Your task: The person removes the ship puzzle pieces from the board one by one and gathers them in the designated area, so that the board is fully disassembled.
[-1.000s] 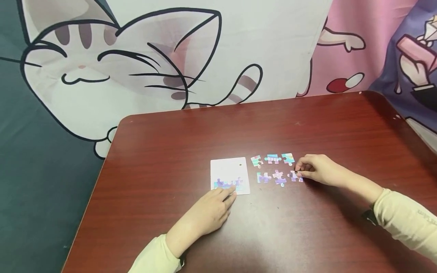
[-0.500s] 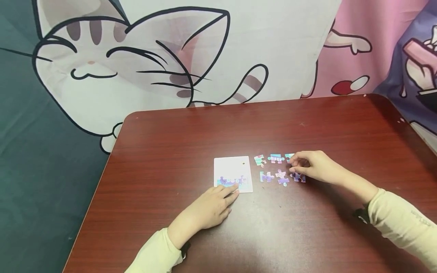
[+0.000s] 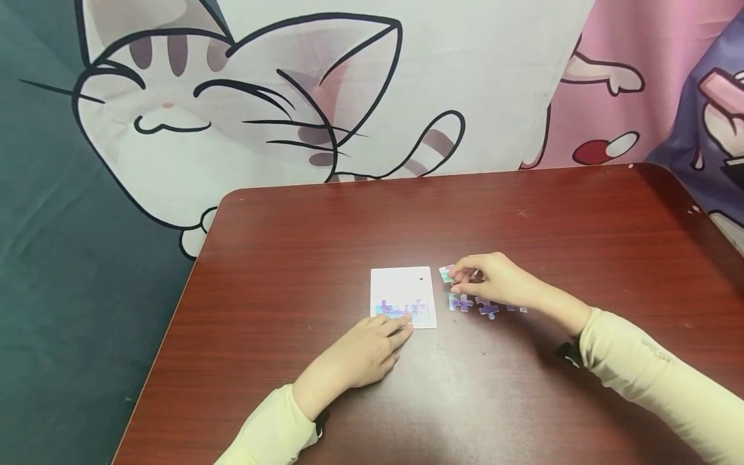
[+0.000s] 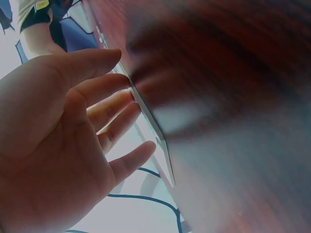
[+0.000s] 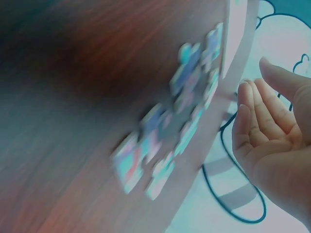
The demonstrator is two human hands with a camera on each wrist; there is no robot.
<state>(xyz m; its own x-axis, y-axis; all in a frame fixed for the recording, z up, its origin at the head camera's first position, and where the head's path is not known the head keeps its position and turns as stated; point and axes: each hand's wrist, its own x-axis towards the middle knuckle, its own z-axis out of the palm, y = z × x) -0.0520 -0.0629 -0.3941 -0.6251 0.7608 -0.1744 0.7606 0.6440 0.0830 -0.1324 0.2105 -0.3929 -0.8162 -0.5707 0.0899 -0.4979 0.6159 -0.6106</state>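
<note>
My left hand [image 3: 360, 352] rests at the near edge of a white puzzle board [image 3: 401, 283], fingertips on it and fingers extended. Along the board's near side lies a strip of fitted purple and blue jigsaw pieces [image 3: 396, 310], partly covered by those fingers. My right hand [image 3: 500, 281] hovers just right of the board, over the loose pieces, with fingers loosely bent. In the right wrist view nothing shows between its thumb and fingers. A green piece [image 3: 446, 274] peeks out by its fingertips. Below it lie a purple piece [image 3: 461, 302] and another purple piece [image 3: 488, 307].
The loose pieces lie in two short rows on a reddish-brown wooden table [image 3: 325, 239]; the right hand hides most of the far row. A piece [image 3: 516, 309] at the right end shows under the wrist. Behind the table hangs a cloth [image 3: 494, 64] printed with a cartoon cat.
My right hand has left the piece at the right end of the near row and moved left across the loose pieces toward the board. The left hand stays on the board.
</note>
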